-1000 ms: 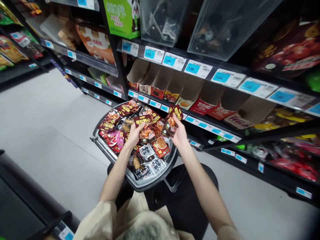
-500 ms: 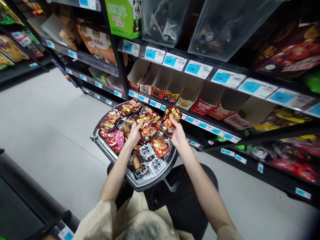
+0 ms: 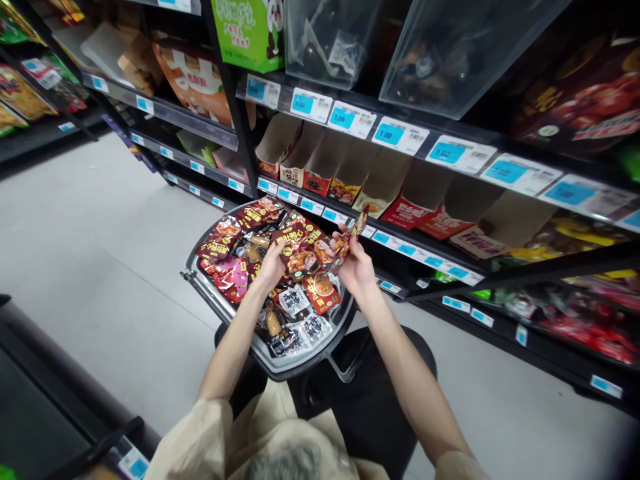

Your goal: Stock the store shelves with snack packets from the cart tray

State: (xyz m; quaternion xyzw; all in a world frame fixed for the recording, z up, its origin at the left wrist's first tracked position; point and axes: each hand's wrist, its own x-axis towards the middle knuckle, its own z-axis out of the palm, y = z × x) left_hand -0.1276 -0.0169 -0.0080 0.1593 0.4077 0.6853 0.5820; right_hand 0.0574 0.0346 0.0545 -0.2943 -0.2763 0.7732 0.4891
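Observation:
A grey-lined black basket [image 3: 295,365] rests on my lap, full of small snack packets. My left hand [image 3: 273,268] pinches a dark maroon snack packet [image 3: 302,261] with yellow lettering over the middle of the pile. At the basket's right side, my right hand [image 3: 356,267] is closed around snack packets [image 3: 342,247] of the same maroon kind, now turned edge-on; I cannot tell how many. Silver-and-black packets [image 3: 295,301], a red packet [image 3: 323,293] and a pink packet [image 3: 231,279] lie in the basket around my hands.
Ahead, a low shelf bears open cardboard display boxes [image 3: 380,187] behind price tags [image 3: 395,135]. Clear plastic bins [image 3: 325,47] stand on the shelf above. A black handle [image 3: 345,370] sticks out from the basket's near side. Grey floor [image 3: 125,247] stretches to the left.
My right hand has rolled its packets from facing me to edge-on, fingers now showing behind them. My left hand and its packet have shifted slightly right.

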